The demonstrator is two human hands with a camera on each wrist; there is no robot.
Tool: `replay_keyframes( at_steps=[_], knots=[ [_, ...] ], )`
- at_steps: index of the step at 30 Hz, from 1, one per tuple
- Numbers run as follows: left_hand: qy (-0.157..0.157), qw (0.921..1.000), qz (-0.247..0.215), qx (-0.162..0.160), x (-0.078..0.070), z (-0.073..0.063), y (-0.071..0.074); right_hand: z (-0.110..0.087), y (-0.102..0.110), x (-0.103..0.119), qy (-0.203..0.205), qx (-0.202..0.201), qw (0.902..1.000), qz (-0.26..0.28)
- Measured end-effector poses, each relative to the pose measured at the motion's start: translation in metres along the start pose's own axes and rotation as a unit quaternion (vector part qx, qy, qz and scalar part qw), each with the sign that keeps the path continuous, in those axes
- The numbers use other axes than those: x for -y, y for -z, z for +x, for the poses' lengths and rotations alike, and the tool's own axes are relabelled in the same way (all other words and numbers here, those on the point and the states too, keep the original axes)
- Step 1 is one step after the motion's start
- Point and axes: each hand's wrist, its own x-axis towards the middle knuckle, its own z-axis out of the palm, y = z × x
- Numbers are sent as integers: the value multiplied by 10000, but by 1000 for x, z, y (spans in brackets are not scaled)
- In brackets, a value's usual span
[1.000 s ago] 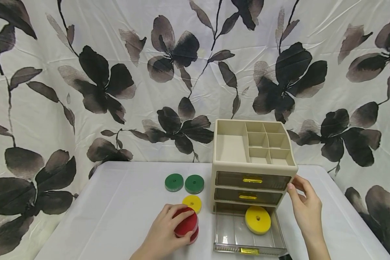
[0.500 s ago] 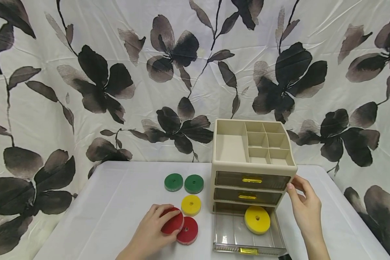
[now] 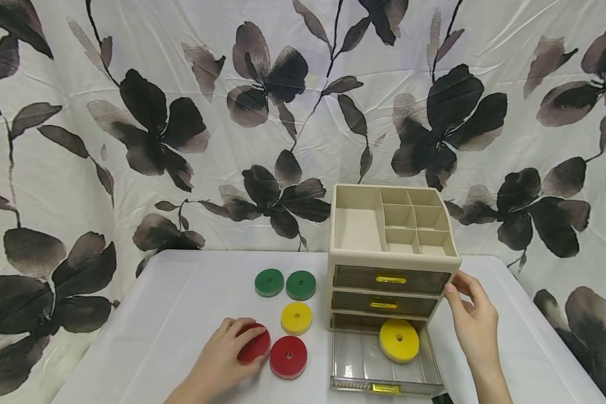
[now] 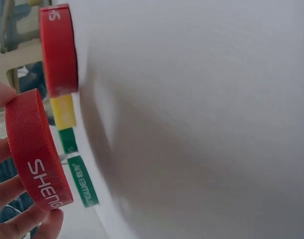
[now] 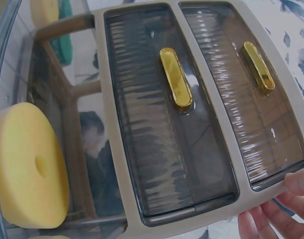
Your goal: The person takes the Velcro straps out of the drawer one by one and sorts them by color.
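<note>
My left hand (image 3: 227,350) holds a red roll of woven tape (image 4: 35,144) by its edge, thumb on one side and fingers on the other. White letters "SHENG" show on its band. Right beside it a second red roll (image 3: 288,357) lies flat on the table. In the head view, a beige drawer organizer (image 3: 395,257) stands at the right. My right hand (image 3: 474,322) grips its right front edge, thumb in front and fingers at the side. Its clear bottom drawer (image 3: 353,365) is pulled out, with a yellow roll (image 3: 399,340) lying in it.
Behind the red rolls lie another yellow roll (image 3: 296,318) and two green rolls (image 3: 269,282) on the white table (image 3: 146,336). The organizer's upper two drawers (image 3: 391,279) are closed. A floral cloth (image 3: 207,112) hangs behind the table.
My left hand has moved the red roll leftward, off the other red roll, which now shows whole. My right hand has stayed on the organizer's edge.
</note>
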Motion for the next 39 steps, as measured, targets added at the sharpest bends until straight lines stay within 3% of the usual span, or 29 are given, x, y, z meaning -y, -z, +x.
replay_keyframes(
  at_steps=[23, 39],
  knots=[
    [260, 9976, -2, 635, 12, 2, -5, 0, 1, -1, 39, 91, 9999, 93],
    [350, 9932, -377, 1040, 13, 1, -3, 0, 0, 0, -16, 72, 10000, 49]
  ],
)
